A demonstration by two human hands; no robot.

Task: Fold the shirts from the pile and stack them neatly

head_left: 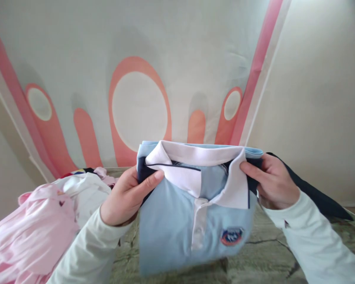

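Observation:
A folded light blue polo shirt (168, 221) hangs in front of me above the table, its white collar and button placket facing me. Dark trim shows at the shoulders, and a round-edged badge (232, 236) is on the chest. My left hand (131, 193) grips the shirt at the left shoulder, thumb on the front beside the collar. At the opposite shoulder, my right hand (272, 183) pinches the cloth with the thumb in front. The fingers of both hands are partly hidden behind the fabric. The shirt's lower edge is slightly blurred.
Pink and white clothes (44, 225) lie heaped on the left of the wood-patterned table (263, 248). A dark cloth (313, 193) lies at the right, behind my right arm. Beyond the table stands a wall covering (177, 59) with pink and orange shapes.

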